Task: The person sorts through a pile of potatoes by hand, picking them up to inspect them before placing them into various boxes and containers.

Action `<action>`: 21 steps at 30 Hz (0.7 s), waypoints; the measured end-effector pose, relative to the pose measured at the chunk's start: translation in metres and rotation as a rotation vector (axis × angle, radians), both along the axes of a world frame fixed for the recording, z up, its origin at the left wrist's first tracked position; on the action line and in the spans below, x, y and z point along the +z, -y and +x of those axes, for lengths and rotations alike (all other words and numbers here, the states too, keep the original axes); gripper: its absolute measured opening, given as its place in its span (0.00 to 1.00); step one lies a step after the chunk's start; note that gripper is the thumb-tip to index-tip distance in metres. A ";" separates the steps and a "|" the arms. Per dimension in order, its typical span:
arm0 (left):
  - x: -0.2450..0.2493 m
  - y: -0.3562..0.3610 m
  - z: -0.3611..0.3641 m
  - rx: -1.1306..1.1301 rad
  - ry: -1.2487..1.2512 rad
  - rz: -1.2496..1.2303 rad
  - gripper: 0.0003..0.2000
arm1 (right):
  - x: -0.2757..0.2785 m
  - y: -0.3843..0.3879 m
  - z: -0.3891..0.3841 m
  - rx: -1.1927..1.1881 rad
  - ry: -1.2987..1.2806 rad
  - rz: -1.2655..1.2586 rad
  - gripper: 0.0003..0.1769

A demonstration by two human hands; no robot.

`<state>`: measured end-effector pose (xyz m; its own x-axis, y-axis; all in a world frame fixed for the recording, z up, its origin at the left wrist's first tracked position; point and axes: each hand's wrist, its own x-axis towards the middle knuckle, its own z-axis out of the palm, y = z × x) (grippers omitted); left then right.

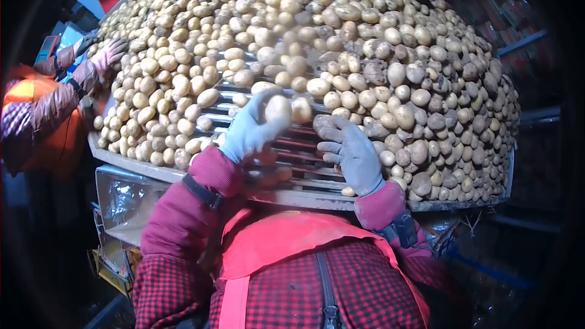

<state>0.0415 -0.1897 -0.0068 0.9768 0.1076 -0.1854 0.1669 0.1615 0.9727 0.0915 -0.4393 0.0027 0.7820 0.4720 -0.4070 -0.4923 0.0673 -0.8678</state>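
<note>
One head cam, wide fisheye, dark vignette at corners. Sits above the wearer's chest, faces forward and down at the counter. Close in: counter's near edge just beyond the red vest, potatoes on it fill the frame to the top.

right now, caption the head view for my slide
Left hand grips a potato over the roller bed, right hand lies open beside the potato heap, a co-worker's hand at its left edge.

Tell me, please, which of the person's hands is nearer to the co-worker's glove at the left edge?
Left. The left hand, holding a potato, is below and right of the co-worker's glove; the right hand lies farther right, on the rollers.
</note>
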 end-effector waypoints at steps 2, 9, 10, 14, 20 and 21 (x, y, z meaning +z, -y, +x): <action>0.006 -0.007 -0.005 0.153 0.034 -0.216 0.27 | 0.005 -0.014 -0.009 0.076 -0.009 0.009 0.29; 0.013 -0.030 -0.079 0.401 0.122 -0.513 0.29 | 0.004 -0.041 -0.020 0.278 -0.087 0.088 0.31; 0.025 -0.031 -0.084 0.418 -0.024 -0.313 0.29 | 0.001 -0.046 -0.022 0.315 -0.119 0.141 0.29; 0.030 -0.005 -0.112 0.422 0.085 0.087 0.38 | 0.013 -0.081 -0.042 0.604 0.036 0.223 0.31; 0.030 -0.008 -0.156 0.438 0.030 0.462 0.47 | 0.027 -0.129 -0.063 0.763 0.361 0.494 0.30; 0.030 -0.009 -0.162 0.467 0.001 0.364 0.47 | 0.029 -0.135 -0.069 0.737 0.162 0.592 0.30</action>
